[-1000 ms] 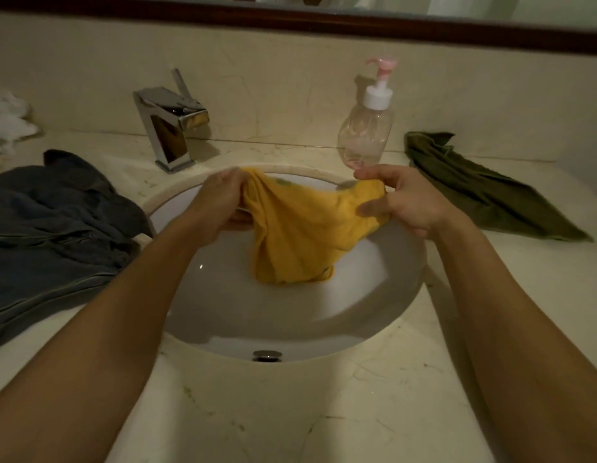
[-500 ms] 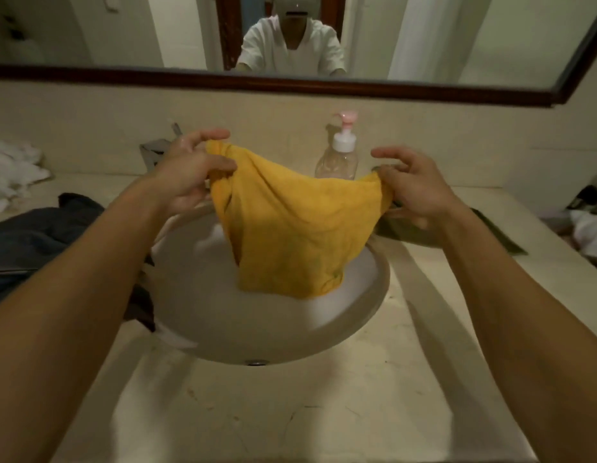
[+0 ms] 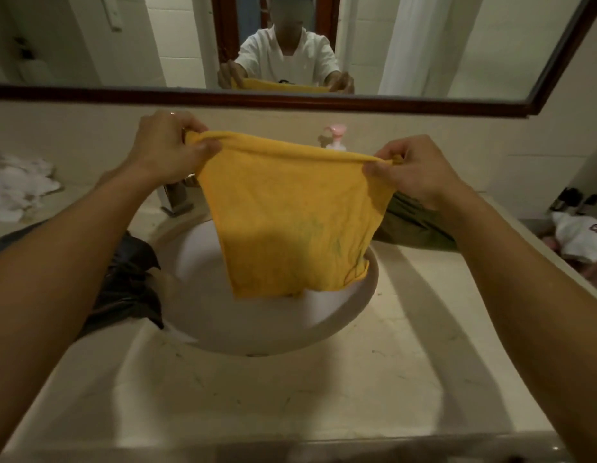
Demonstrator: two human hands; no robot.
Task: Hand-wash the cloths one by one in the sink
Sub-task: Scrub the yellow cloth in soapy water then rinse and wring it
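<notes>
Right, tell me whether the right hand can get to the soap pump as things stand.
Probably not yet: the right hand pinches the yellow cloth, which hangs stretched in front of the soap pump. Freed, it could likely reach over the top edge.

Colours: a yellow cloth (image 3: 290, 212) over a white sink (image 3: 257, 332), with duller cloths around.
The yellow cloth is plain mustard apart from faint greenish smudges toward its lower right. The tabletop (image 3: 290, 399) is cream with thin grey veins. The dark grey cloth (image 3: 130, 289) lies left, the olive-green cloth (image 3: 410, 225) right, the white cloth pile (image 3: 16, 188) far left. The soap bottle (image 3: 337, 137) has a pink pump, and the mirror frame (image 3: 290, 100) is dark brown.
</notes>
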